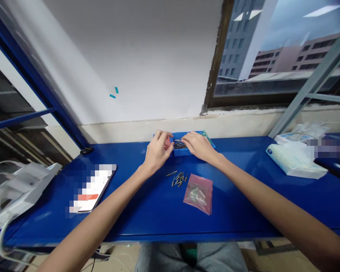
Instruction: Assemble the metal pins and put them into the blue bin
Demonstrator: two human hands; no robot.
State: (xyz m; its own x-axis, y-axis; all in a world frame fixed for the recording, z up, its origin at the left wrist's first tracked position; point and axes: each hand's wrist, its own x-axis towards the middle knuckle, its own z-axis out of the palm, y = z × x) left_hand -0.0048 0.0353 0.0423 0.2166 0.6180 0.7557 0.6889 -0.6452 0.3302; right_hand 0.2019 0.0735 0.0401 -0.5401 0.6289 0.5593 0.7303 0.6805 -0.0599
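Observation:
Both hands are over blue bins at the back of the blue table. My left hand (158, 149) is at the left bin, its fingers curled by something pink. My right hand (197, 144) reaches over the right side, fingertips pinched together above the middle bin (182, 152), which holds many small dark metal parts (179, 145). What either hand holds is too small to make out. In front of the bins lies a loose pile of small brass-coloured pins (180, 178). A pink plastic bag (199, 193) with small pieces inside lies to the right of the pile.
A phone (95, 189) lies on the left of the table (147, 215), with white devices and cables (25, 189) beyond it. At the right are a tissue pack (296, 160) and clear plastic packaging. Metal frame posts rise at both sides.

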